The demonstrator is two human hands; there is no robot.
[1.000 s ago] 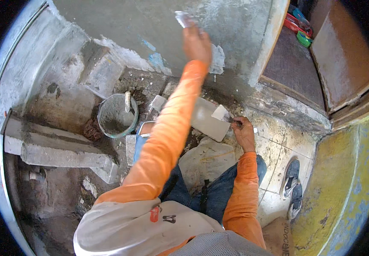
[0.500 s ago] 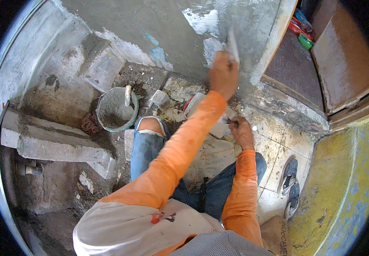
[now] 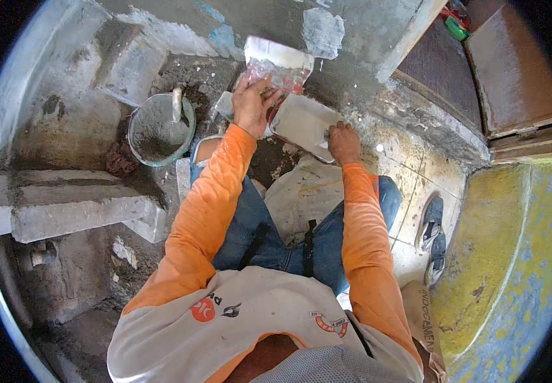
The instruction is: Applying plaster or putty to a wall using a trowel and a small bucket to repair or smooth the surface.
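Note:
My left hand [image 3: 250,107] is closed on the lower edge of a wide putty scraper [image 3: 280,59]. Its face is smeared white and grey, with red along the lower part. Just below it is a shallow rectangular tray [image 3: 301,122] of smooth off-white paste, with a red edge showing at its left. My right hand [image 3: 344,143] grips the tray's right side; its fingertips are partly hidden. Ahead, the grey wall [image 3: 378,32] carries a fresh white patch [image 3: 322,33] of the paste.
A bucket [image 3: 161,131] with grey mortar and a pale-handled tool stands left of my knee. Farther left is a concrete ledge [image 3: 84,210]. Dark shoes [image 3: 432,223] lie on the tiles at right, near a yellow wall [image 3: 486,255]. A paper sack [image 3: 423,313] sits beside my right arm.
My left hand has come back from the wall with the scraper, moving down and left beside the tray. The tray now shows fully, held higher by my right hand. The view has shifted.

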